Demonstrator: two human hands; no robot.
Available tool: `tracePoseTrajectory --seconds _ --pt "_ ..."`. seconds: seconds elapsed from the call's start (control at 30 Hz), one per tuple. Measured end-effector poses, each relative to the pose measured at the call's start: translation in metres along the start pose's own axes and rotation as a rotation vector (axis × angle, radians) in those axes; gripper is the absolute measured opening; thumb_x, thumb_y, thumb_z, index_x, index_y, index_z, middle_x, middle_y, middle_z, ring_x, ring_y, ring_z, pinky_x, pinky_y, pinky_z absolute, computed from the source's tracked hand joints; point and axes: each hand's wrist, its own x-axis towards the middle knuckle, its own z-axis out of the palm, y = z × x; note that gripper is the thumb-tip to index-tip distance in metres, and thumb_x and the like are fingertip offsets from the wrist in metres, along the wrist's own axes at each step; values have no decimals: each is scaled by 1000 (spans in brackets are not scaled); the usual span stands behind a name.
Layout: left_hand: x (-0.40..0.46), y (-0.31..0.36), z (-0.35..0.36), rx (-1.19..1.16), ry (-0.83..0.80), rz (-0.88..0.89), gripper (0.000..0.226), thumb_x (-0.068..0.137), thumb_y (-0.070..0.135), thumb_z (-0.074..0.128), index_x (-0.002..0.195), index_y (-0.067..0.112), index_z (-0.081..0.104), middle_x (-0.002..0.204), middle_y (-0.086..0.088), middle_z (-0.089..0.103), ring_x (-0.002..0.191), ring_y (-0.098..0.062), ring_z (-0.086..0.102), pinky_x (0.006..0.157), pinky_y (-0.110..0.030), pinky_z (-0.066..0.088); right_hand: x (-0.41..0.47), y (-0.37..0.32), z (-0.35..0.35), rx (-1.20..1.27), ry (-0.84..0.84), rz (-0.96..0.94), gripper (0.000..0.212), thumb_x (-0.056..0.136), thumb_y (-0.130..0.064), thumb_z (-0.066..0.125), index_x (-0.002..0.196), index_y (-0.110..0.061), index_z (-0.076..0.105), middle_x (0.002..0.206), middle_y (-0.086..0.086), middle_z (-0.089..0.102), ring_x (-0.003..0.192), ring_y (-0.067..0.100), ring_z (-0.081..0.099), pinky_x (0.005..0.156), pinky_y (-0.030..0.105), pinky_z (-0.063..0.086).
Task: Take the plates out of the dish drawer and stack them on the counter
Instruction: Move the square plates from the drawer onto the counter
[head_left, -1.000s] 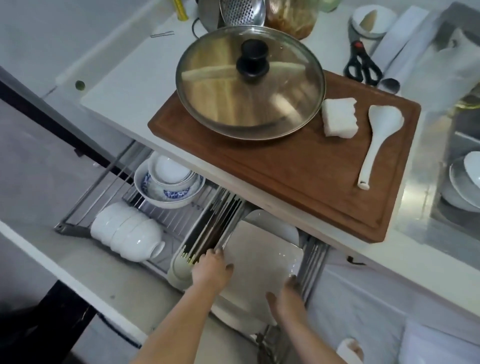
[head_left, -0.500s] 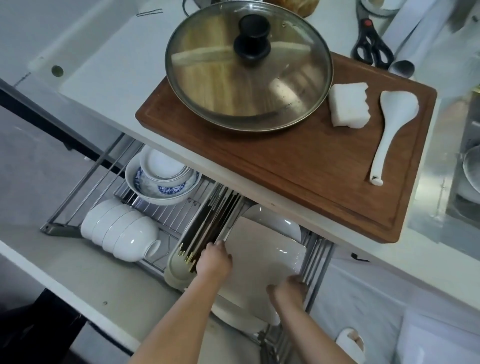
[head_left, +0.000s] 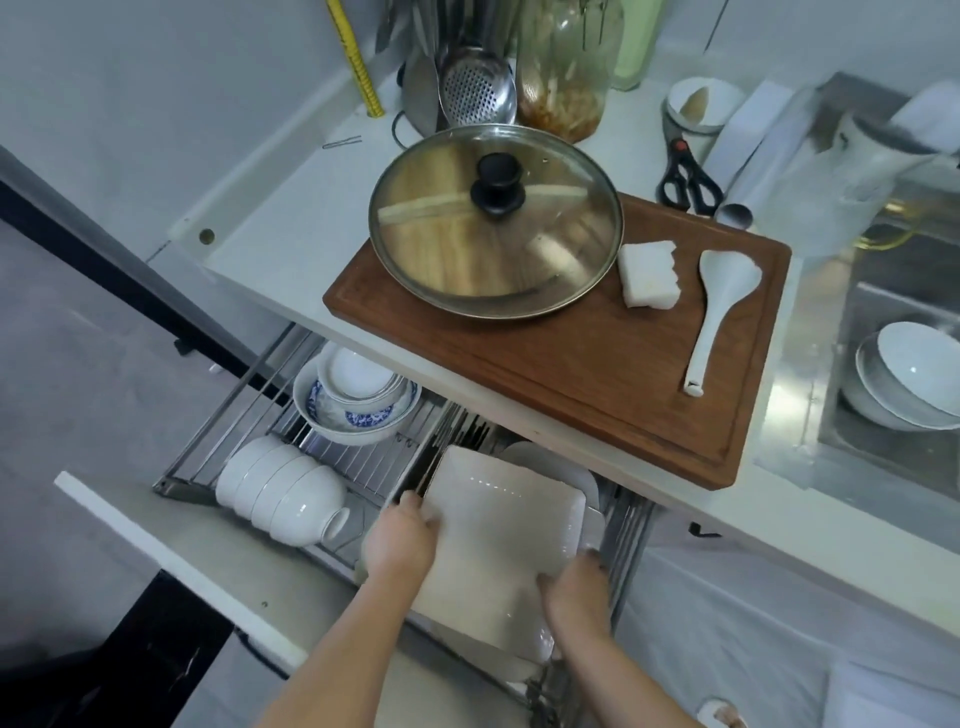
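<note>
Hands (head_left: 400, 540) on unmarked square plate (head_left: 498, 540)

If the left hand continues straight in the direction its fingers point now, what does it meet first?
Probably the dark chopsticks standing just beyond the fingertips of the left hand, which grips the square plate's left edge. Beyond them comes the counter's front edge. Depth is unclear.

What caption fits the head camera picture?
Both hands, left and right, grip a square white plate over the wire dish drawer.
</note>
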Motion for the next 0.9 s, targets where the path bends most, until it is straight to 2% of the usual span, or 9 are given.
tracePoseTrajectory --seconds 0.17,0.3,0.37,0.43,0.5,0.57,0.7,0.8,0.9 --pt "-22 -13 -50 36 98 20 28 98 20 41 124 13 48 121 -10 58 108 -29 59 82 -40 47 -36 -20 -23 101 3 -144 25 87 -1 49 111 -5 49 111 13 59 102 30 60 84 38 52" --pt "-43 -27 -95 61 157 33 22 95 17 43 114 10 51 114 -9 63 104 -28 61 83 -41 50 -63 -42 -36 179 -6 -280 23 81 -1 42 93 -13 57 94 3 64 86 21 61 78 38 53" --pt "-55 -32 -118 60 201 15 21 94 16 44 112 12 54 106 -6 64 95 -26 62 79 -40 51 -77 -55 -43 191 -22 -330 16 83 -2 45 92 -13 52 92 1 60 81 17 56 74 32 48" --pt "-68 -34 -142 69 254 -29 21 92 16 44 110 17 55 98 -2 62 85 -21 57 71 -36 49 -91 -68 -51 195 -28 -378 17 84 0 46 97 -11 47 94 3 56 85 20 56 74 32 46" --pt "-80 -34 -164 49 293 -70 20 90 16 41 104 21 55 101 -2 62 87 -21 57 74 -35 50 -105 -80 -60 225 -30 -410 19 85 1 46 103 -7 47 99 9 56 93 27 58 78 33 48" --pt "-89 -31 -183 48 324 -54 19 90 14 40 103 19 54 105 -3 63 93 -24 59 77 -35 50 -118 -91 -71 203 -28 -442 18 85 2 43 101 -4 48 101 13 56 93 27 57 74 31 43" --pt "-107 -10 -220 77 410 0 22 92 11 39 106 16 55 107 -2 63 89 -20 55 71 -32 43 -133 -109 -107 224 -17 -529 22 85 1 40 102 -3 52 100 10 59 91 25 57 70 28 41" --pt "-118 20 -239 49 443 57 21 91 11 39 105 16 55 106 -3 62 87 -20 54 71 -31 43 -137 -115 -146 196 83 -540 20 88 -1 41 105 -5 49 106 9 55 95 26 57 73 35 47" --pt "-127 60 -246 18 461 142 21 92 13 41 108 14 55 108 -5 62 96 -24 58 72 -31 43 -130 -114 -188 173 183 -547 19 91 -5 43 108 -7 49 109 8 56 95 25 58 76 36 50"
